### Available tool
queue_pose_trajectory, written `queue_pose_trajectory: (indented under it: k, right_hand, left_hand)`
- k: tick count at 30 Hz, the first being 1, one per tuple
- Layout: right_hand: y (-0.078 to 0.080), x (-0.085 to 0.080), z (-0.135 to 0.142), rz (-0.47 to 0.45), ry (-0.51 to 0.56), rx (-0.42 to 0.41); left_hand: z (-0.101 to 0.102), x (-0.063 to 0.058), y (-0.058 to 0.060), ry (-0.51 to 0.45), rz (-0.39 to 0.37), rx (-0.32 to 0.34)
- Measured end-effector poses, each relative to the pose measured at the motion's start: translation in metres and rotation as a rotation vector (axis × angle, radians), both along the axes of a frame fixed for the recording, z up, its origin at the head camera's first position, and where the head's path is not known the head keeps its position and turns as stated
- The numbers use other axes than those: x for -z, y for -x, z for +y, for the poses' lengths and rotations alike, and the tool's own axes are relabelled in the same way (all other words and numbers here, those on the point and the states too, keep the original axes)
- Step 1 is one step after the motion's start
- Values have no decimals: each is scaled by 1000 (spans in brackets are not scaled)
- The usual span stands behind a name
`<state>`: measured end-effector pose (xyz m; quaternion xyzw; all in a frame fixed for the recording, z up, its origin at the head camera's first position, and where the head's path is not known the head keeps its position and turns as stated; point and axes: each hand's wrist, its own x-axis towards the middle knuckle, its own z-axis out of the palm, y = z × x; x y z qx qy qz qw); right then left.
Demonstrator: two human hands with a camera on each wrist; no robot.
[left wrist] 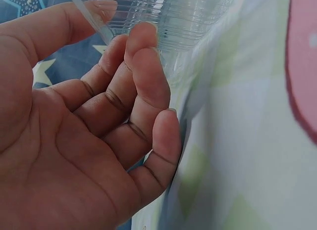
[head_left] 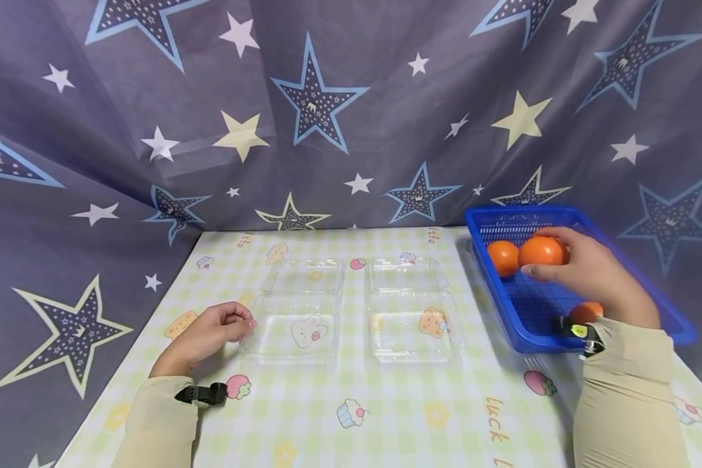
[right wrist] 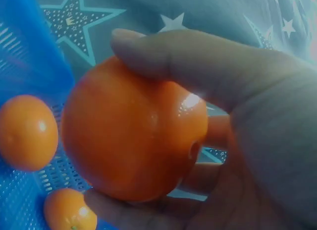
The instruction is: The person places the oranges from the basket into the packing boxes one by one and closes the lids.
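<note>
My right hand [head_left: 597, 273] grips an orange [head_left: 541, 252] over the blue plastic basket [head_left: 499, 305], thumb on one side and fingers round the other. In the right wrist view the held orange [right wrist: 133, 131] fills the curve of the hand. A second orange [head_left: 502, 259] lies in the basket just left of it, and a third orange [head_left: 586, 312] shows nearer the front, partly behind the wrist. On the left, my left hand [head_left: 210, 335] pinches the side rim of a clear plastic container [left wrist: 168, 22], thumb and fingertips either side of the edge.
Another clear container [head_left: 412, 328], its lid folded back, stands between the left container and the basket. Both rest on a checked tablecloth [head_left: 386, 442] with printed cartoons. A star-patterned curtain [head_left: 351, 97] hangs behind the table and along its sides.
</note>
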<state>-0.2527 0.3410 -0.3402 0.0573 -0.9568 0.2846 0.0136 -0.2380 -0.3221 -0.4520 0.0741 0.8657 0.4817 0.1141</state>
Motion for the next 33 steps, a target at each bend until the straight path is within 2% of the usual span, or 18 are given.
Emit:
queue_pose_trajectory:
  k: [12,21,26,33]
  right_hand:
    - [-8,-11,-18,81,20,23]
    - [-14,-16,-31,216,22,-5]
    - [-15,-18,-42,238,21,-14]
    - [-17,-21,-57,207,53,-45]
  left_hand:
    - [0,3,0,-5,3,-8]
    - [0,3,1,-18,1,0]
    - [1,3,1,-9,8,3]
    - [0,2,0,-9,1,3]
